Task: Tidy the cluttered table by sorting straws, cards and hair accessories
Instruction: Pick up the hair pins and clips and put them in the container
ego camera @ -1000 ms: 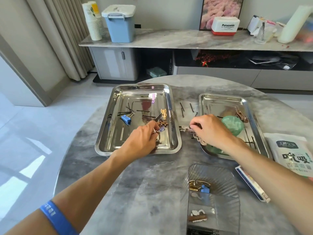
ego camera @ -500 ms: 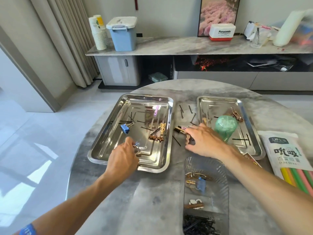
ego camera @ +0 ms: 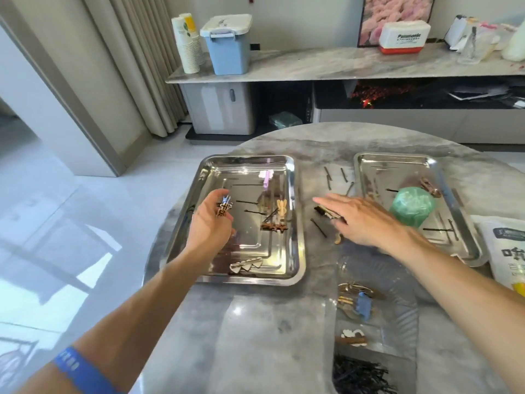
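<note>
My left hand (ego camera: 211, 223) hovers over the left steel tray (ego camera: 247, 162) and grips a small bunch of hair clips (ego camera: 224, 207), one blue and one brown. Loose in that tray lie a pink clip (ego camera: 267, 177), a yellow bow clip (ego camera: 281, 207), a brown star clip (ego camera: 274, 227), a silver heart clip (ego camera: 247, 264) and bobby pins. My right hand (ego camera: 366, 220) stretches flat over the table between the trays, fingers straight. A dark clip (ego camera: 324, 210) pokes out beneath its fingers. A loose bobby pin (ego camera: 318, 227) lies beside it.
The right steel tray (ego camera: 366, 160) holds a green roll (ego camera: 413, 206), a brown clip (ego camera: 430, 186) and bobby pins. A clear divided box (ego camera: 403, 291) near me holds clips and a heap of black pins (ego camera: 358, 376). A straw packet (ego camera: 502, 251) lies far right. More pins (ego camera: 329, 177) lie between the trays.
My left hand has risen from the tray floor with clips in its fingers and turned palm inward. My right hand has flattened out, its fingers now straight over the dark clip.
</note>
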### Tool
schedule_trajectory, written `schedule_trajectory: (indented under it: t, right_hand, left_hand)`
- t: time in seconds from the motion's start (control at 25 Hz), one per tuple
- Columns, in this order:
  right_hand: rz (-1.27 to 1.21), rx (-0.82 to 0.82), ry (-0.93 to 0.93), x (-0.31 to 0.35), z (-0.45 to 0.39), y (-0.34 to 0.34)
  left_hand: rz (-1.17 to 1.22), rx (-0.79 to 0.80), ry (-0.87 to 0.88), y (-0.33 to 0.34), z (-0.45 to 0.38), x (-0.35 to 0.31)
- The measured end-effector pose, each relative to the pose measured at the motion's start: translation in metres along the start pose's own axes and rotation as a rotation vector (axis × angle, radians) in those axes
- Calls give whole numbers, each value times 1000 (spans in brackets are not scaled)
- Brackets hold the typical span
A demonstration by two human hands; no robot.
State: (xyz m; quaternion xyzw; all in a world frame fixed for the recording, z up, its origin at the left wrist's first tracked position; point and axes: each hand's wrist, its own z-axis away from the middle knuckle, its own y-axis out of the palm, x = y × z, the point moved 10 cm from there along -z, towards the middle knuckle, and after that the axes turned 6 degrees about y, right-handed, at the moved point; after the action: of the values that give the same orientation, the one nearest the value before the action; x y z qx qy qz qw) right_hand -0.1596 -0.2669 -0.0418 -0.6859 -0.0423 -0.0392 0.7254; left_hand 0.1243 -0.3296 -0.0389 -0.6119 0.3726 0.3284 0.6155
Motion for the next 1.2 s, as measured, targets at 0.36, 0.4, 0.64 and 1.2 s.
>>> schedule_trajectory:
  t: [0.36, 0.4, 0.64, 1.2]
  right_hand:
    - [-332, -427, 121, -19, -4, -29]
    - [-461, -441, 192, -29, -1, -33]
    - [-622, -221, 543, -67, 11, -33]
    - [-44, 28, 125, -18, 13, 6]
  left_hand:
    - [-492, 5, 174, -17, -33, 1]
    - [-575, 10, 237, -8, -31, -6]
    - [-556, 143, 562, 55, 7, -64]
    - [-269, 324, 451, 107, 41, -90]
